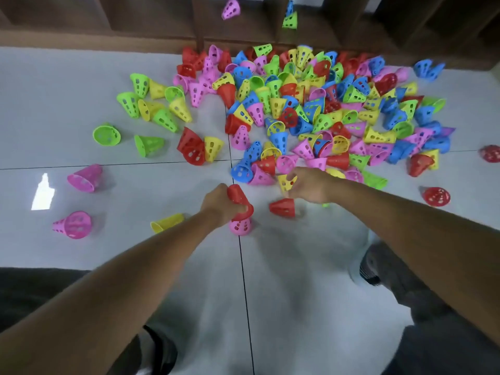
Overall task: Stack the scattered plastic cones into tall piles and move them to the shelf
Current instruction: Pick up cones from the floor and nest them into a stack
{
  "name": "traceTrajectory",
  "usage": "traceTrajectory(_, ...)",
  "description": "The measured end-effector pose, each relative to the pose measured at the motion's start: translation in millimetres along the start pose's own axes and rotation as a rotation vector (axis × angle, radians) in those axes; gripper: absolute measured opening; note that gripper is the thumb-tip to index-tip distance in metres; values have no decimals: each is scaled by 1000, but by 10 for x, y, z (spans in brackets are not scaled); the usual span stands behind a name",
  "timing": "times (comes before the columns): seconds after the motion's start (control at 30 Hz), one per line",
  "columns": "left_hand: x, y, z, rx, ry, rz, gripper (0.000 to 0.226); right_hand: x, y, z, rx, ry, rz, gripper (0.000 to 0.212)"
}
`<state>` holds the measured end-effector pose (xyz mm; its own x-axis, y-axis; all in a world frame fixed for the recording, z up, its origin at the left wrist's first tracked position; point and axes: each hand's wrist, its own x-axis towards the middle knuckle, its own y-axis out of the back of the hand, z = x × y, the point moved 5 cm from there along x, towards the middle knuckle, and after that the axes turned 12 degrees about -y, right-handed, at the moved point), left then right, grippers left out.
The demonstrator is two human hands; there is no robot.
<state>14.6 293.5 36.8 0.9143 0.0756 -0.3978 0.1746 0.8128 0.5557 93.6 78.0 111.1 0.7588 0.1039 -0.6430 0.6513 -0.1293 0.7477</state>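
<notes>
While the big heap of perforated plastic cones [311, 109] sprawls across the pale tiled floor [54, 104], pressed up against the foot of the dark wooden shelf [108, 20], the person squats over its near edge with both arms out. Up in the shelf's lower bays sit just a pink cone [230, 8] and a green-and-blue nested pair [290, 17], so by the look of it almost all the work lies ahead. Strays dot the tiles out left.

Now the hands. The left hand [217, 203] has its fingers wrapped round a red cone [238, 197], which sits nested over a pink cone [240, 226] whose wide mouth faces the camera: a short pile, long axis tilted up and away from the person. The right hand [308, 185] pinches a yellow cone [286, 181] at the heap's edge, its mouth hard to read in the blur.

Here's the hinge: that yellow cone lies just to the right of the pile and a little further out, so it likely has to travel left and be turned to line up with the pile's axis before it can nest. A loose red cone [282, 207] lies right beside the right hand, nearer that hand than the left.

No writing or brand shows anywhere.
</notes>
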Motion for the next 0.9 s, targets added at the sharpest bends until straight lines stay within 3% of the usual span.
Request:
traceTrajectory(0.17, 126, 78, 322, 295, -301, -130, 43, -210, 488, 103, -168, -52, -68, 40)
traceTrajectory(0.3, 252, 16, 262, 394, -432, -173, 42, -53, 544, 195, -44, -52, -6, 40)
traceTrajectory(0.53, 271, -267, -1, 397, -491, -257, 45, 100, 33, 481, 98, 21, -76, 27)
traceTrajectory(0.7, 258, -144, 1, 470, -465, -294, 59, 291, -230, 484, 136, 82, -57, 31)
traceTrajectory(0.9, 93, 289, 210, 635, -482, -450, 42, 644, -494, 576, 186, 109, 44, 40)
